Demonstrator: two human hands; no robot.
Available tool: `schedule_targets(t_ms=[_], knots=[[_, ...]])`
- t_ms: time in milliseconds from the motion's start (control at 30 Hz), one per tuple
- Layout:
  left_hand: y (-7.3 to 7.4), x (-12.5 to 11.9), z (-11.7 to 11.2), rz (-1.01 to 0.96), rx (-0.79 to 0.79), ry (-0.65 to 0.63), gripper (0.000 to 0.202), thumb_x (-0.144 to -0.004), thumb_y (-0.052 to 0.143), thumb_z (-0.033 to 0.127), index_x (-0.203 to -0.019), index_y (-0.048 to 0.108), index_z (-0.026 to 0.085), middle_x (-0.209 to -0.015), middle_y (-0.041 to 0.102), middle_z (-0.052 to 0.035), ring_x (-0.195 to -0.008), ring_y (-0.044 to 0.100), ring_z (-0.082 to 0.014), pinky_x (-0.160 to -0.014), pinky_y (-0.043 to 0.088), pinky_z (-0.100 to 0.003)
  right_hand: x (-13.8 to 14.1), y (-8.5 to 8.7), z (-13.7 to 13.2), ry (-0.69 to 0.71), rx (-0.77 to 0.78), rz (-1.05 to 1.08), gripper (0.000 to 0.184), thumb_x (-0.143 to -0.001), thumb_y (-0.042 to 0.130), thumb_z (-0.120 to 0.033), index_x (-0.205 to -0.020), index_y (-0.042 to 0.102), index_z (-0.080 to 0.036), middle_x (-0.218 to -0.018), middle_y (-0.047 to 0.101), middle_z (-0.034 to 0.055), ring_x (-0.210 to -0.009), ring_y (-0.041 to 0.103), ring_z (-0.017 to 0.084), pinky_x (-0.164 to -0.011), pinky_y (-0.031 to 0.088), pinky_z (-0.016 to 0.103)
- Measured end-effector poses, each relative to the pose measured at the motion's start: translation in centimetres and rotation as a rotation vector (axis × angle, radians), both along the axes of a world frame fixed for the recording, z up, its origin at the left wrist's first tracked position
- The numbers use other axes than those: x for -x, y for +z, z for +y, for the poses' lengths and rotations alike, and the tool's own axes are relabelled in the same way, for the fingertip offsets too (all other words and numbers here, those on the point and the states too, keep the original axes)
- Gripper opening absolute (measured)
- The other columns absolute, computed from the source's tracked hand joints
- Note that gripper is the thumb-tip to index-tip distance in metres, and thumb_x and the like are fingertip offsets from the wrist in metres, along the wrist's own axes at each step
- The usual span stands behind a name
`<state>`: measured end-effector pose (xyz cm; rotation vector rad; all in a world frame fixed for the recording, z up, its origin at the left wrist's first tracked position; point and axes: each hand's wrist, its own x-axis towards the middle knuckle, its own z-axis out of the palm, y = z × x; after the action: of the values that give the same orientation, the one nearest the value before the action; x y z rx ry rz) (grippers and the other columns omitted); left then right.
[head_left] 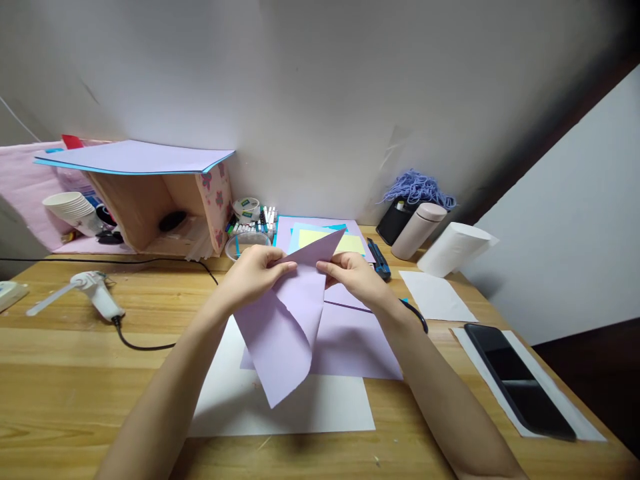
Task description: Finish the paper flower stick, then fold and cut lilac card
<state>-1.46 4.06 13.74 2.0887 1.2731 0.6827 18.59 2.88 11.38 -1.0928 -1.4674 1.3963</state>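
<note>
A lavender sheet of paper (293, 333), bent over on itself, is held up above the table between both hands. My left hand (257, 270) pinches its upper left part, thumb on the near side. On the other side, my right hand (353, 273) grips the upper right edge between thumb and fingers. One pointed corner sticks up between the hands, and a loose flap hangs toward me. Beneath it lie another lavender sheet (355, 347) and a white sheet (340, 407) on the wooden table.
A glue gun (97, 297) with a black cord lies left, before an open box (217, 213) topped with coloured sheets. Markers (269, 219), coloured papers and a blue-black cutter (379, 260) are behind my hands. A bottle (419, 230), paper roll (454, 250) and phone (520, 380) stand or lie right.
</note>
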Motion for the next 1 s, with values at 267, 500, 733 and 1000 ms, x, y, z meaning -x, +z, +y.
schedule_targets(t_ms=[267,500,733,1000], knots=[[0.1,0.0,0.3,-0.057,0.021,0.044,0.036,-0.077,0.050,0.043,-0.054,0.042,0.016,-0.053,0.033,0.0042,-0.051,0.030,-0.0084,-0.046,0.020,-0.022,0.3,-0.7,0.2,0.009,0.032,0.000,0.036,-0.067,0.068,-0.047,-0.069,0.061,-0.011,-0.063,0.062,0.0021,-0.059,0.060,0.012,-0.061,0.052,0.028],[-1.2,-0.4,1.5,-0.163,0.054,0.090,0.038,-0.073,0.052,0.046,-0.052,0.040,0.017,-0.051,0.033,0.0044,-0.048,0.029,-0.0078,-0.045,0.019,-0.022,0.3,-2.3,1.3,0.026,0.053,0.041,0.035,-0.066,0.069,-0.046,-0.068,0.060,-0.012,-0.064,0.061,0.0007,-0.061,0.059,0.012,-0.063,0.051,0.027],[-2.1,-0.2,2.4,-0.221,0.079,0.148,0.037,-0.071,0.053,0.046,-0.053,0.041,0.016,-0.050,0.034,0.0049,-0.048,0.029,-0.0075,-0.045,0.019,-0.021,0.5,-2.9,1.5,0.079,0.083,0.041,0.033,-0.066,0.070,-0.043,-0.069,0.062,-0.011,-0.065,0.061,0.0000,-0.063,0.059,0.011,-0.066,0.050,0.027],[-1.9,-0.2,2.3,-0.271,0.056,0.211,0.039,-0.070,0.054,0.046,-0.051,0.037,0.017,-0.052,0.032,0.0052,-0.050,0.027,-0.0070,-0.047,0.019,-0.021,0.7,-3.5,1.6,0.141,0.128,0.063,0.032,-0.067,0.070,-0.041,-0.078,0.065,-0.011,-0.070,0.065,0.0022,-0.065,0.061,0.013,-0.065,0.051,0.027]])
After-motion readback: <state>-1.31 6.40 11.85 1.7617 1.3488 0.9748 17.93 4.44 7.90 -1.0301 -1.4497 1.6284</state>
